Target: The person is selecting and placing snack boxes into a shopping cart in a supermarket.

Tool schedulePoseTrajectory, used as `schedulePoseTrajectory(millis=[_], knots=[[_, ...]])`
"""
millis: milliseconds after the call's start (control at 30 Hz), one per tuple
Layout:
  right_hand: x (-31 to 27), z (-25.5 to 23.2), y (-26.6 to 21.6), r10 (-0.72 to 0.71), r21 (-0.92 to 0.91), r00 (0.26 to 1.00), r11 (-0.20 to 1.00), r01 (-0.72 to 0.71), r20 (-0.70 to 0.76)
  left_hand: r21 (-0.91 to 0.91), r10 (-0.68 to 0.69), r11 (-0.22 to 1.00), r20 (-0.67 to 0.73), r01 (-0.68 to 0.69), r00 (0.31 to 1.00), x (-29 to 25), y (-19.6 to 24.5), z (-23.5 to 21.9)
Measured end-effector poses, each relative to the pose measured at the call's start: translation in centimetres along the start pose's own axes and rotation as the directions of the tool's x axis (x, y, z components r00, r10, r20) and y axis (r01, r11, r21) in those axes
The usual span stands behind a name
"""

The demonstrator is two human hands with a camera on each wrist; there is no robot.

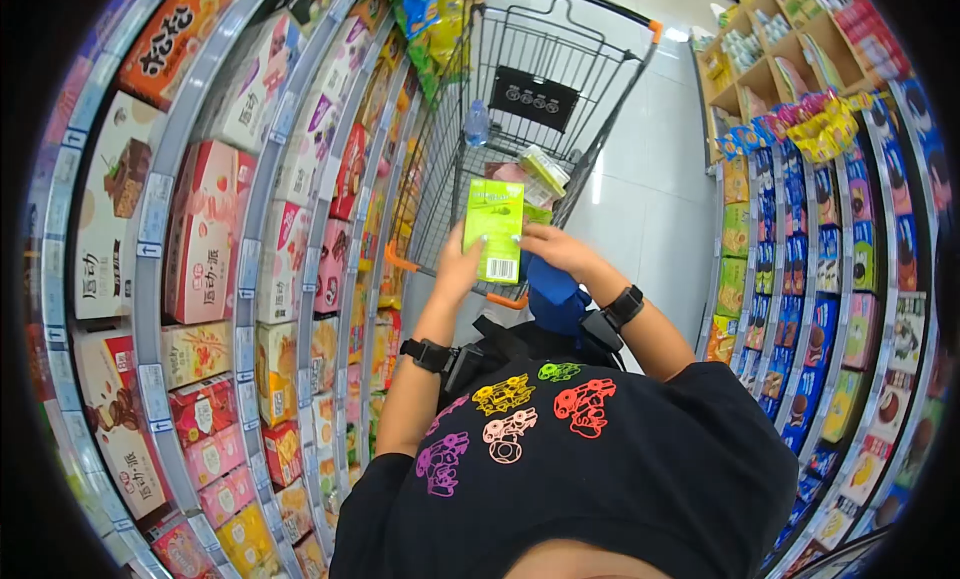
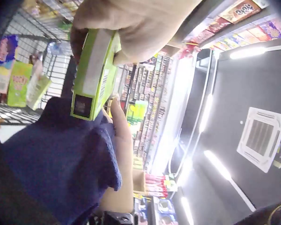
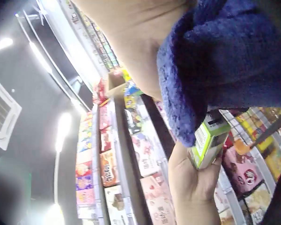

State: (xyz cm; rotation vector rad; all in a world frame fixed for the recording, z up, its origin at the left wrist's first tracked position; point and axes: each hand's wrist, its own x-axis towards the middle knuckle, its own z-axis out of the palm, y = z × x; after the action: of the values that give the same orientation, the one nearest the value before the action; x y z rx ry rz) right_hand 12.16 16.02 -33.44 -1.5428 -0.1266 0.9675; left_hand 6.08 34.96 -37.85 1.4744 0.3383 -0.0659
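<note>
The green box [image 1: 493, 219] is upright above the cart's near end, its barcode at the bottom. My left hand [image 1: 458, 264] grips its left edge, thumb on the face; in the left wrist view this hand [image 2: 131, 23] wraps over the box [image 2: 94, 75]. My right hand [image 1: 562, 252] pinches the right edge with thumb and fingertips. Dark blue cloth [image 1: 556, 297] hangs below the right hand. That cloth [image 3: 229, 61] hides the right fingers in the right wrist view, where the left hand [image 3: 192, 180] holds the box [image 3: 210, 143] from below.
A wire shopping cart [image 1: 600, 119] stands ahead, holding a bottle [image 1: 476, 124] and several packages [image 1: 542, 171]. Snack shelves [image 1: 150, 279] rise close on the left; more shelves [image 1: 845, 269] line the right. Tiled floor [image 1: 645, 209] lies between the cart and the right shelves.
</note>
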Motion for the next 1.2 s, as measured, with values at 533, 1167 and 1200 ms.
schedulePoseTrajectory(millis=[533, 1167, 1200], knots=[[21.7, -3.9, 18.7, 0.783, -0.513, 0.581, 0.601, -0.612, 0.224, 0.258, -0.526, 0.823, 0.01, 0.506, 0.85, 9.2, -19.1, -1.8], [18.0, -4.8, 8.1, 0.024, -0.427, 0.5, 0.556, 0.713, 0.866, -0.098, -0.344, 0.939, -0.297, 0.33, 0.891, 0.7, -10.2, 5.6], [16.5, -3.6, 7.0, -0.034, -0.42, 0.528, 0.564, 0.711, 0.849, -0.14, -0.24, 0.969, -0.375, 0.202, 0.895, -1.2, -10.9, 5.6]])
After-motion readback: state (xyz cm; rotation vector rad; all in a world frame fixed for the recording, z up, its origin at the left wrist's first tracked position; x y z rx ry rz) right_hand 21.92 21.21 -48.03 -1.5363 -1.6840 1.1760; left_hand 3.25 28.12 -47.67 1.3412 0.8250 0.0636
